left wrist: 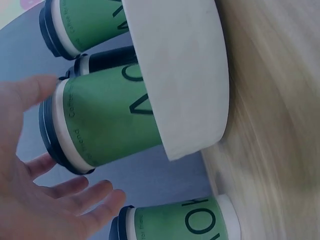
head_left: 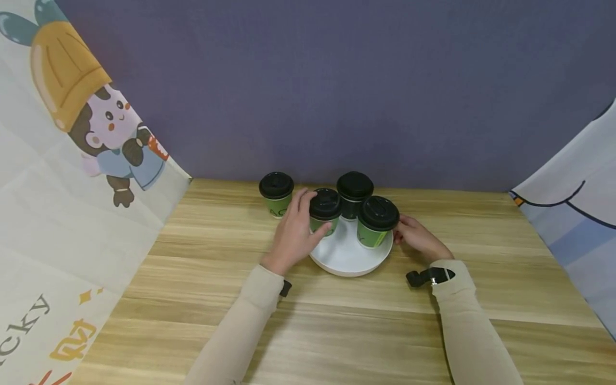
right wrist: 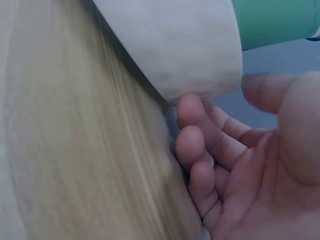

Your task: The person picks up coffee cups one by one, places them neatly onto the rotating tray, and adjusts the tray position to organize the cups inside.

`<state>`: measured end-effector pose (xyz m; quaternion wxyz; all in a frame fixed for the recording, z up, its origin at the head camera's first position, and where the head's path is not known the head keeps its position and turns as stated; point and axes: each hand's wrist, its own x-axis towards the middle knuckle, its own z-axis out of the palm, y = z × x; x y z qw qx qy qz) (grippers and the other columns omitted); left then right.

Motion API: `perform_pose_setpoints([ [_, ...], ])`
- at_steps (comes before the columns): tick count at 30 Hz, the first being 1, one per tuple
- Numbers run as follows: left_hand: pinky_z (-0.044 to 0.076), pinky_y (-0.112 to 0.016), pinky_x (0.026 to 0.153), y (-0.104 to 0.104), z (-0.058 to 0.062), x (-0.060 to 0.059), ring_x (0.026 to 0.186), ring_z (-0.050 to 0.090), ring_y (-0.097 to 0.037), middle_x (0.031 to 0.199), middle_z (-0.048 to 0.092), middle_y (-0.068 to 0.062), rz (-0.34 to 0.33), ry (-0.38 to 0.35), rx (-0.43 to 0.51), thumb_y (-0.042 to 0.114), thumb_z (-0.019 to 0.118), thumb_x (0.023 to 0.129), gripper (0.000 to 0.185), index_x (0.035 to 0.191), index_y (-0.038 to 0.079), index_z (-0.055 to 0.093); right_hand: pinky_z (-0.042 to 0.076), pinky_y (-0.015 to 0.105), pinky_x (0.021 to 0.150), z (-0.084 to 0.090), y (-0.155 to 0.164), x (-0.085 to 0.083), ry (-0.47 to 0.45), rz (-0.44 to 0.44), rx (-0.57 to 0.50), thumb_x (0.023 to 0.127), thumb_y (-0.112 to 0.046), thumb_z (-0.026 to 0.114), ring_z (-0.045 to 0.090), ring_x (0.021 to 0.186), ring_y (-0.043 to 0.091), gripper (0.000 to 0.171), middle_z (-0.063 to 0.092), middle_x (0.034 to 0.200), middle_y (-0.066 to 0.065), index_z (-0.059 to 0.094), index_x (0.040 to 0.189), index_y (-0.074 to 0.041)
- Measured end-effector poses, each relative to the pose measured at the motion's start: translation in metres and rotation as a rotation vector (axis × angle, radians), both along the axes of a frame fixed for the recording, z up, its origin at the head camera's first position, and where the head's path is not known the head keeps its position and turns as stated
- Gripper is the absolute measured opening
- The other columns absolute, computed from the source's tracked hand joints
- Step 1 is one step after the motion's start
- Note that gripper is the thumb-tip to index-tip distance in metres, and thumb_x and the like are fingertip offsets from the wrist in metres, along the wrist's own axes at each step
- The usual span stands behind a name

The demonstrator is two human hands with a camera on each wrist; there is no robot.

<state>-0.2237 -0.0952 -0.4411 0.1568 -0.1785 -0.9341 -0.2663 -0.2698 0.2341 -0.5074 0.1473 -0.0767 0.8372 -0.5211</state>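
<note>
Fingers around plate cup, lone cup beside

Wood table, light stripes. On it: white round tray, and green cup with black lid, just beside tray.

Legible markings are few. The green cup nearest the left hand carries large dark letters partly hidden behind the white tray; only fragments resembling "AO" or "VO" can be made out, and small print along its upper band begins "Coffee", the rest unreadable. The cup standing off the tray shows similar large letters, roughly "HOV", incomplete. In the head view that same cup shows "AC", cut off. The cloth on the left bears grey letters "cky", the word's start out of frame, with orange characters beneath, not legible.
</note>
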Motion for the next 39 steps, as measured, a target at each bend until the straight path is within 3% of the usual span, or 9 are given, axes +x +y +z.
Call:
perform_pose_setpoints([
  [5,0.045,-0.052,0.113,-0.005,0.006,-0.001,0.143,0.045,-0.034,0.157,0.039,-0.015,0.012,0.02,0.038,0.05,0.071,0.093,0.077,0.149,0.008,0.042,0.046,0.026,0.07,0.001,0.0,0.0,0.015,-0.015,0.013,0.111,-0.021,0.037,0.054,0.075,0.014,0.024,0.055,0.081,0.002,0.052,0.105,-0.003],
  [13,0.044,-0.051,0.113,-0.016,0.01,-0.005,0.141,0.047,-0.031,0.153,0.047,-0.014,0.06,0.075,0.176,0.044,0.053,0.103,0.05,0.14,0.009,0.054,0.048,0.025,0.069,0.0,0.002,0.001,0.032,-0.018,0.007,0.111,-0.019,0.037,0.055,0.074,0.012,0.027,0.055,0.081,0.001,0.054,0.109,0.001],
  [24,0.047,-0.05,0.108,-0.035,0.012,-0.013,0.135,0.05,-0.033,0.142,0.054,-0.015,0.169,0.162,0.238,0.023,0.067,0.094,0.039,0.129,0.007,0.061,0.046,0.027,0.072,0.006,0.003,0.003,0.013,-0.001,-0.006,0.111,-0.027,0.037,0.054,0.076,0.014,0.029,0.055,0.081,0.003,0.055,0.106,-0.005],
  [31,0.042,-0.05,0.113,-0.045,0.011,-0.014,0.138,0.045,-0.035,0.146,0.048,-0.017,0.205,0.121,0.248,0.02,0.068,0.095,0.041,0.132,0.006,0.058,0.046,0.025,0.068,0.0,-0.001,0.002,0.006,-0.042,-0.013,0.111,-0.024,0.036,0.053,0.073,0.013,0.03,0.054,0.079,0.0,0.055,0.116,-0.001],
  [39,0.041,-0.053,0.115,-0.054,0.014,-0.014,0.143,0.041,-0.037,0.153,0.042,-0.019,0.248,0.069,0.26,0.019,0.071,0.094,0.048,0.137,0.007,0.054,0.044,0.026,0.066,-0.006,-0.007,0.002,0.021,-0.074,-0.002,0.111,-0.021,0.037,0.051,0.069,0.013,0.029,0.051,0.075,-0.001,0.055,0.118,0.001],
])
